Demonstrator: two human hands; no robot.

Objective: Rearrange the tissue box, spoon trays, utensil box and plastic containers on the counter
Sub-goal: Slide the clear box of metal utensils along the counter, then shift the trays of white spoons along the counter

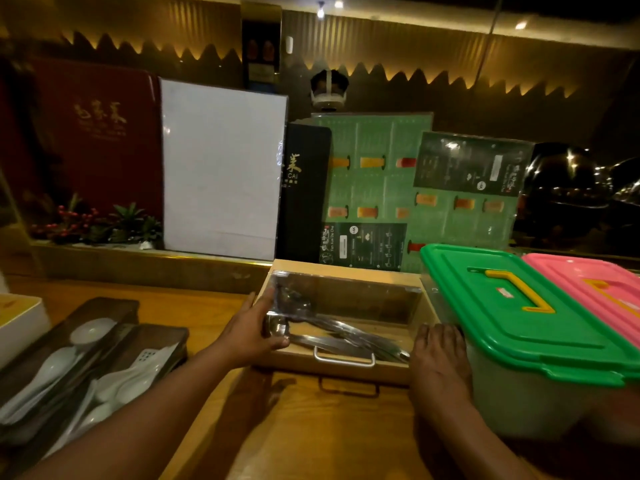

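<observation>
A wooden utensil box (349,271) with a clear lid and a metal handle sits mid-counter, holding metal cutlery. My left hand (251,329) grips its left end, thumb over the rim. My right hand (440,358) is pressed against its right end, squeezed between the box and a green-lidded plastic container (519,323). A pink-lidded container (595,289) stands just behind the green one. Two dark spoon trays (104,362) with white ceramic spoons lie at the left. A white and yellow box (17,323), possibly the tissue box, is cut off at the far left edge.
Upright menus lean on the back ledge: a red one (100,133), a white board (221,168), a black one (306,188) and green laminated sheets (433,202). Berry and leaf decoration (93,223) sits at the back left. The wooden counter (311,427) runs toward me.
</observation>
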